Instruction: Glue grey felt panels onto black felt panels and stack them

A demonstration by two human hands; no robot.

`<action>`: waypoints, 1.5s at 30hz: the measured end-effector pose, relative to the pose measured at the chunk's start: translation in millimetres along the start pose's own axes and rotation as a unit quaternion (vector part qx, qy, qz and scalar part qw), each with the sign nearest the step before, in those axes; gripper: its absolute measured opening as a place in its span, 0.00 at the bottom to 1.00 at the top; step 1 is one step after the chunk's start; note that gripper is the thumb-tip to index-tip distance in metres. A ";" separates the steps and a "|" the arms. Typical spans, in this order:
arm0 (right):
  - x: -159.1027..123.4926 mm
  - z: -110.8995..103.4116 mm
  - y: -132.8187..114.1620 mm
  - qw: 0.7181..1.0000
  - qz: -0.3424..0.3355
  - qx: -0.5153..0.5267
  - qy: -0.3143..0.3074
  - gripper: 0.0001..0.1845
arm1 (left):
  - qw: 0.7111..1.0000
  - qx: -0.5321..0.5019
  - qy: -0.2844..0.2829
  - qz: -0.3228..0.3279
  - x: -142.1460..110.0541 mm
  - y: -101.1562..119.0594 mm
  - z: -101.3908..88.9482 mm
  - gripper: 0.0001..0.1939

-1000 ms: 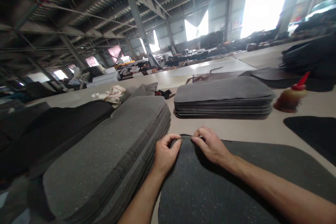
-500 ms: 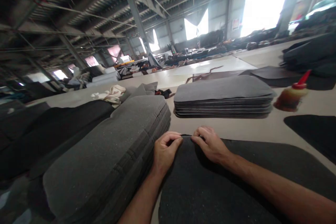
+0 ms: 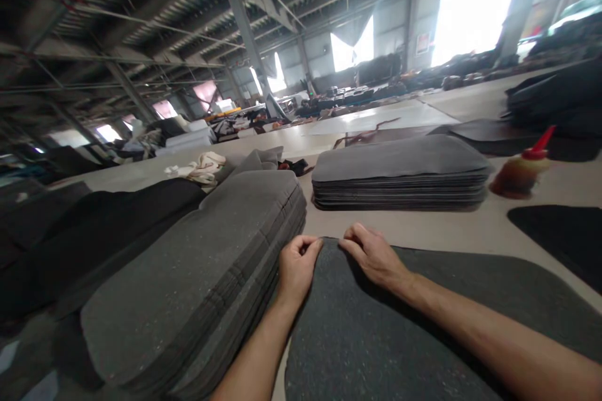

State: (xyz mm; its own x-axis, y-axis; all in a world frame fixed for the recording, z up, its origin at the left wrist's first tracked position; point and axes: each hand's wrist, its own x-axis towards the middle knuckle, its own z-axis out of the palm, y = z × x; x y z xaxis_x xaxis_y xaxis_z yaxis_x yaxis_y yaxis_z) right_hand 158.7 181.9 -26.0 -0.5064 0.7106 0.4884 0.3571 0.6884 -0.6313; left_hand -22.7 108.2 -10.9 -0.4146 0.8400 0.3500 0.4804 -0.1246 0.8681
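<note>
1. By the left hand (image 3: 297, 266), the far edge of the dark sheet (image 3: 367, 338) is pinched between thumb and forefinger, near the left end of that edge.
2. By the right hand (image 3: 374, 257), the same edge is gripped just beside, thumb and bent fingers closed on it, with a short stretch of rim left bare between the 2 hands.
3. The dark sheet is laid out directly before the person, its near part cut off by the bottom of the view. Dark material is also seen beyond the right forearm (whether it belongs to the same piece cannot be told).
4. The sheet is judged light, soft and bendable, with a matt, speckled face on which little slipping is expected. Breakage seems unlikely, though the rim may be stretched or creased if pulled hard. It is best held at the rim, by fingertips set close together.
5. To the left, a tall pile of dark pads (image 3: 188, 276) is found, near the left forearm.
6. Farther out on the pale table (image 3: 423, 225), a grey stack (image 3: 399, 160) is set, and beside it a red-tipped bottle (image 3: 522, 172) is stood.
</note>
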 end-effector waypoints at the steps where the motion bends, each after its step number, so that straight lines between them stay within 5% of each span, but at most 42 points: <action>1: 0.4 -0.6 3.4 1.000 0.010 -0.008 -0.006 0.10 | 1.000 0.013 0.002 -0.003 1.3 -3.7 0.7 0.12; 12: -7.8 -5.7 22.3 0.981 0.032 -0.183 -0.057 0.09 | 0.980 0.191 -0.012 0.053 4.8 -35.7 8.0 0.02; 15: -11.2 -6.2 12.7 0.975 -0.010 -0.208 -0.078 0.06 | 0.972 0.216 -0.008 0.096 -2.7 -26.9 6.8 0.09; 22: -31.8 -16.8 -2.3 0.957 -0.088 -0.212 -0.178 0.11 | 0.904 0.200 -0.273 0.263 -44.4 5.6 4.6 0.08; 25: -48.9 -25.9 -1.7 0.950 -0.121 -0.213 -0.195 0.07 | 0.894 0.214 -0.301 0.253 -50.9 9.8 3.6 0.11; 31: -75.4 -32.8 12.2 0.951 -0.140 -0.226 -0.159 0.25 | 0.881 0.270 -0.326 0.211 -50.6 7.6 5.6 0.22; 45: -75.4 -32.0 11.3 0.951 -0.121 -0.241 -0.152 0.26 | 0.869 0.339 -0.338 0.127 -37.5 17.6 11.3 0.37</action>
State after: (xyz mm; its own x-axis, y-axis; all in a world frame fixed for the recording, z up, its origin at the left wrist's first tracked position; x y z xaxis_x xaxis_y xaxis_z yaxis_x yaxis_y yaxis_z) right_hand 226.1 140.8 -50.6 -0.7972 0.4978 0.3416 0.4816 0.8655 -0.1373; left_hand 10.0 80.5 -12.7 0.2101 0.9776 0.0137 0.9295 -0.2041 0.3072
